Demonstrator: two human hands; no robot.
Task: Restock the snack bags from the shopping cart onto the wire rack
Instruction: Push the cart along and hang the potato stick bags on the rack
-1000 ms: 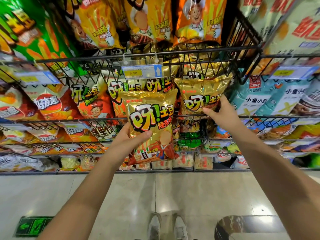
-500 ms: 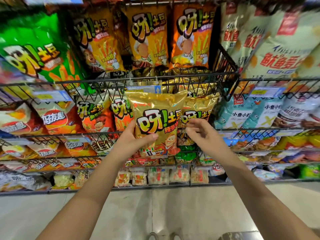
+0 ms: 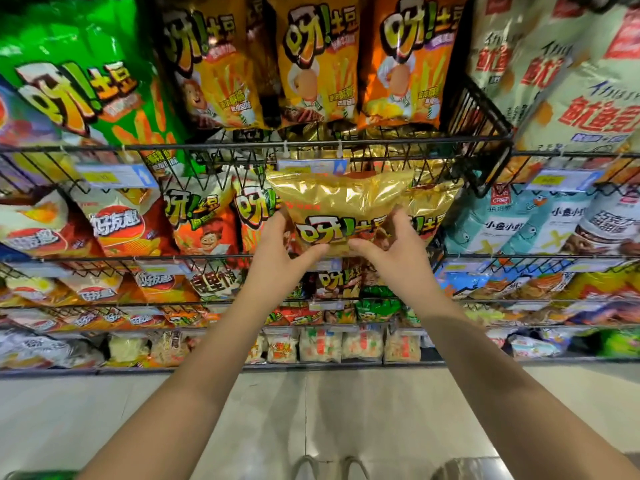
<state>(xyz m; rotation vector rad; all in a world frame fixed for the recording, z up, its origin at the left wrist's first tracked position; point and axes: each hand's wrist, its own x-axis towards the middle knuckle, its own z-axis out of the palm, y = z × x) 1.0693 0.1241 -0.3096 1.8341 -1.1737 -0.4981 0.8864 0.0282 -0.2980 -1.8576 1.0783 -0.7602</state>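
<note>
Two hands' grip on gold bag (image 3: 346, 206), top edge under rack wire (image 3: 311, 144).

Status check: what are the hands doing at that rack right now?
Left hand and right hand both grip gold bag. Bag at wire rack front, top under price tag. Another gold bag behind.

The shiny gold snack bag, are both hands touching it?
Touching. The head view shows the left hand and right hand gripping the shiny gold snack bag's lower edge, fingers wrapped onto its front.
</note>
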